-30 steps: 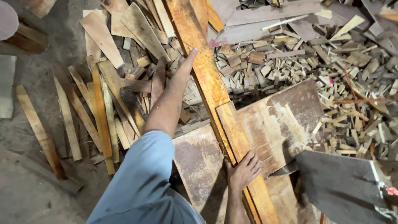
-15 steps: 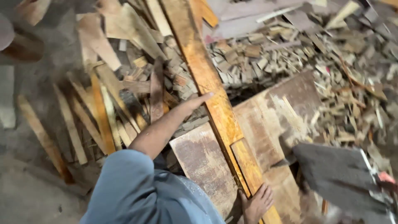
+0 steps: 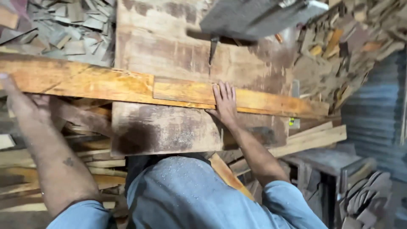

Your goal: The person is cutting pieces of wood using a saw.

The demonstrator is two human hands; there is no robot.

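Step in hand: feeding long orange plank (image 3: 127, 87) across worn saw surface (image 3: 169, 55), plank lying crosswise just short of blade (image 3: 212, 48).

Your right hand (image 3: 224, 101): flat on plank, fingers spread, pressing, not wrapped round it. Your left hand (image 3: 19, 101): at plank's far end; grip there hard to read, cannot tell if closed.

Next move, by judgement: keep plank square to blade, right fingers well off cut line.

Versus half second earlier: view swung round; plank now runs across frame, right hand fully on top.
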